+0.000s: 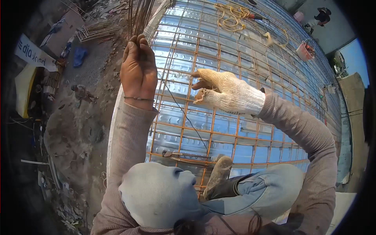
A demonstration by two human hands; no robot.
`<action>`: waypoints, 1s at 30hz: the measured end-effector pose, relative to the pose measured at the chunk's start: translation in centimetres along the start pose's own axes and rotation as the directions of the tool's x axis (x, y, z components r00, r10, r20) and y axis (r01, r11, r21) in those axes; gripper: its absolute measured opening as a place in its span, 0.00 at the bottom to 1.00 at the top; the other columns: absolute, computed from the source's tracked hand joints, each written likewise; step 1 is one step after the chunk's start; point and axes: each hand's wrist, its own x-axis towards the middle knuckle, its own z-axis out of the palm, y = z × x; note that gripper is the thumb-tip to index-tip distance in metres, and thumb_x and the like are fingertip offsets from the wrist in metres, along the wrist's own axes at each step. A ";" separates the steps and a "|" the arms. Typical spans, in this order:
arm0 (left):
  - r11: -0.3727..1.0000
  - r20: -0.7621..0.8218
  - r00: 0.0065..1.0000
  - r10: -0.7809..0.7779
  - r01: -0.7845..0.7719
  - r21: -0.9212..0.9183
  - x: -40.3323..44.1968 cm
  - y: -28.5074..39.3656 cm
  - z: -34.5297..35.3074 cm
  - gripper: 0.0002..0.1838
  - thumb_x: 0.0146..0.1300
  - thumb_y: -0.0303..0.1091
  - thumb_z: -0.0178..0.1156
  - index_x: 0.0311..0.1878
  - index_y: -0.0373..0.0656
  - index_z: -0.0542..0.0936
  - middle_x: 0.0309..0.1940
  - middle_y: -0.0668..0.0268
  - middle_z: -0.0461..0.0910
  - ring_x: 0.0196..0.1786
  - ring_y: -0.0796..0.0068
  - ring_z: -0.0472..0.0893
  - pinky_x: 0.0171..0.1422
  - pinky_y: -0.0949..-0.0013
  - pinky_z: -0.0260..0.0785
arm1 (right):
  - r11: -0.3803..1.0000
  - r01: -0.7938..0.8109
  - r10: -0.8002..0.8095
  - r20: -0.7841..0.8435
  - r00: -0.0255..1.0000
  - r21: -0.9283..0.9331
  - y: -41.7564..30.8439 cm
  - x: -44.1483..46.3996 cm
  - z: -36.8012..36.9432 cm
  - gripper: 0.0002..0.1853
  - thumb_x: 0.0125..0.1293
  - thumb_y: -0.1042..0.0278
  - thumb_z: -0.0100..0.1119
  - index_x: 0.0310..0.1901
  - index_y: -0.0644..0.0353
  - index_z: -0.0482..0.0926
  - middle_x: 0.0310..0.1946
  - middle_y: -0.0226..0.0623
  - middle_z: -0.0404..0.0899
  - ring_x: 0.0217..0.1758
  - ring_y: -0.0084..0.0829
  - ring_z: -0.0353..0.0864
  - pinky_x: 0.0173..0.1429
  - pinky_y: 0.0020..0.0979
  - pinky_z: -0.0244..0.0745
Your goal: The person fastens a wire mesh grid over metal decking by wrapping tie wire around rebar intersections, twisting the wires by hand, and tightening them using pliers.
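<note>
My bare left hand (pixel 139 72) is raised, palm toward me, with its fingers loosely bent and nothing visible in the palm. Its fingertips overlap the foot of a bundle of upright thin steel rods (pixel 141 17). On my right hand (pixel 231 92) is a cream knitted glove with bare fingertips showing. Its fingers are curved and apart, above the rusty rebar grid (pixel 210 131), with nothing seen between them. A thin dark wire (pixel 184 111) slants from beside my left wrist down to the grid. Under the grid lies shiny ribbed metal decking (pixel 168 117).
My knees and a boot (pixel 219 174) are on the near side. Yellow rope (pixel 231 21) and a pink bucket (pixel 305 51) stand farther back, near another person (pixel 322 16). Left, beyond the deck edge (pixel 114 127), lies lower rubble ground with a person (pixel 81 92).
</note>
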 end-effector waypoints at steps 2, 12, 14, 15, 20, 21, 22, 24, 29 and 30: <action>1.000 0.000 1.000 -0.002 0.002 -0.025 0.9 0.3 -0.8 0.09 0.73 0.26 0.59 0.50 0.30 0.79 0.47 0.49 0.83 0.52 0.56 0.84 0.60 0.63 0.83 | 0.993 -0.027 0.026 0.012 1.000 0.114 -1.3 1.9 4.0 0.30 0.74 0.45 0.60 0.58 0.70 0.77 0.40 0.46 0.85 0.44 0.37 0.86 0.53 0.39 0.82; 0.803 0.005 0.971 0.237 -0.199 0.562 -3.4 7.0 -3.4 0.14 0.79 0.30 0.54 0.60 0.33 0.79 0.46 0.54 0.87 0.47 0.64 0.87 0.58 0.62 0.84 | 0.673 -0.463 0.305 0.353 0.884 0.577 -1.0 3.8 8.7 0.21 0.78 0.54 0.55 0.54 0.68 0.81 0.24 0.25 0.73 0.23 0.13 0.70 0.25 0.19 0.69; 0.372 0.201 0.923 0.327 -0.321 0.871 -4.3 6.5 -5.2 0.13 0.77 0.27 0.55 0.60 0.34 0.80 0.44 0.55 0.88 0.38 0.72 0.87 0.46 0.69 0.84 | 0.771 -0.516 0.339 0.446 0.829 0.372 1.1 4.3 9.3 0.18 0.77 0.59 0.57 0.53 0.68 0.83 0.31 0.35 0.83 0.31 0.21 0.81 0.34 0.24 0.78; 0.142 0.312 0.876 0.367 -0.385 0.912 -4.8 6.2 -6.0 0.12 0.75 0.24 0.57 0.56 0.35 0.83 0.42 0.56 0.88 0.33 0.78 0.84 0.38 0.73 0.82 | 0.765 -0.524 0.340 0.457 0.822 0.373 1.9 3.8 10.2 0.18 0.77 0.59 0.57 0.53 0.68 0.83 0.31 0.35 0.83 0.31 0.21 0.81 0.34 0.24 0.78; -0.107 -0.156 0.967 0.203 0.180 0.978 -10.9 8.9 -15.8 0.12 0.71 0.21 0.60 0.55 0.34 0.85 0.39 0.57 0.87 0.32 0.77 0.85 0.37 0.72 0.83 | 0.886 -0.422 0.294 0.472 0.831 0.192 2.0 -0.7 14.0 0.18 0.72 0.65 0.54 0.55 0.70 0.82 0.42 0.52 0.86 0.46 0.45 0.87 0.54 0.40 0.80; -0.032 -0.303 0.936 0.179 0.313 0.949 -13.2 9.1 -18.1 0.13 0.71 0.22 0.61 0.57 0.33 0.84 0.39 0.57 0.87 0.32 0.76 0.86 0.37 0.72 0.84 | 0.942 -0.265 0.169 0.392 0.904 0.206 4.0 -3.0 16.8 0.18 0.71 0.67 0.54 0.55 0.70 0.81 0.40 0.51 0.86 0.42 0.44 0.86 0.52 0.39 0.81; 0.041 -0.440 0.886 0.145 0.439 0.897 -15.1 9.2 -20.1 0.15 0.70 0.22 0.61 0.58 0.32 0.83 0.39 0.56 0.86 0.32 0.74 0.87 0.37 0.71 0.85 | 0.919 -0.348 0.222 0.488 0.844 0.184 3.9 -4.0 17.4 0.17 0.71 0.68 0.55 0.56 0.69 0.81 0.37 0.47 0.85 0.37 0.38 0.86 0.48 0.36 0.81; 0.163 -0.536 0.817 0.211 0.512 0.844 -18.3 8.5 -21.9 0.16 0.69 0.21 0.61 0.59 0.28 0.80 0.35 0.53 0.85 0.31 0.70 0.87 0.35 0.69 0.86 | 0.705 -0.665 0.353 0.691 0.631 0.247 2.4 -4.0 17.4 0.16 0.73 0.68 0.56 0.56 0.69 0.82 0.33 0.41 0.84 0.33 0.28 0.84 0.41 0.31 0.81; 0.288 -0.584 0.761 0.282 0.513 0.808 -21.3 8.0 -21.8 0.17 0.72 0.27 0.63 0.60 0.30 0.80 0.38 0.53 0.86 0.31 0.70 0.87 0.36 0.69 0.85 | 0.404 -0.799 0.321 0.749 0.579 0.445 3.1 -4.5 19.9 0.16 0.73 0.68 0.58 0.56 0.70 0.82 0.32 0.37 0.84 0.29 0.21 0.81 0.34 0.24 0.77; 0.221 -0.569 0.767 0.298 0.524 0.823 -21.6 8.1 -21.5 0.16 0.73 0.28 0.61 0.60 0.30 0.80 0.37 0.53 0.86 0.30 0.72 0.86 0.34 0.70 0.83 | 0.415 -0.831 0.368 0.766 0.526 0.371 2.8 -4.0 19.8 0.16 0.74 0.68 0.59 0.56 0.71 0.81 0.30 0.36 0.84 0.28 0.21 0.81 0.32 0.23 0.76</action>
